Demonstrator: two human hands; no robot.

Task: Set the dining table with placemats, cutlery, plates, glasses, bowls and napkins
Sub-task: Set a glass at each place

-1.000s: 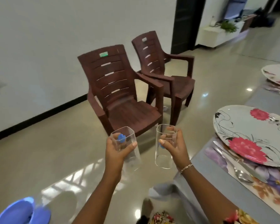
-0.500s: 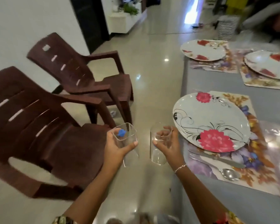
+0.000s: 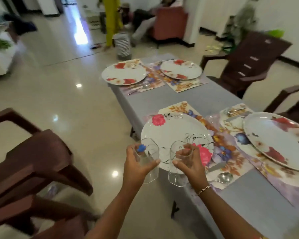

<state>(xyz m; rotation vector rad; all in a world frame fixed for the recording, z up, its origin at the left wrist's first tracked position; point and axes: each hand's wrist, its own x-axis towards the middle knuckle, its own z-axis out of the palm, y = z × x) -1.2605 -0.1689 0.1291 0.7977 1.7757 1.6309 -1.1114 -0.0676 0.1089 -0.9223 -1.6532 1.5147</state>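
Observation:
My left hand (image 3: 136, 165) grips a clear glass (image 3: 150, 163) that carries a blue sticker near its rim. My right hand (image 3: 190, 163) grips a second clear glass (image 3: 176, 175). Both glasses hang upright over the near left edge of the grey table (image 3: 188, 99), in front of a floral plate (image 3: 172, 133) on a flowered placemat (image 3: 229, 163). A spoon (image 3: 223, 177) lies on that mat, right of my right hand. Three more plates sit on mats: near right (image 3: 274, 140), far left (image 3: 123, 74), far right (image 3: 180, 69).
Brown plastic chairs stand at the left (image 3: 33, 161) and beyond the table's right side (image 3: 248, 62). A striped bin (image 3: 122, 47) stands on the glossy floor past the table's far end. A person in yellow (image 3: 111, 18) is in the blurred background.
The view has swung right from the chairs onto the table. Both hands still carry their glasses, which now hang over the near plate's edge.

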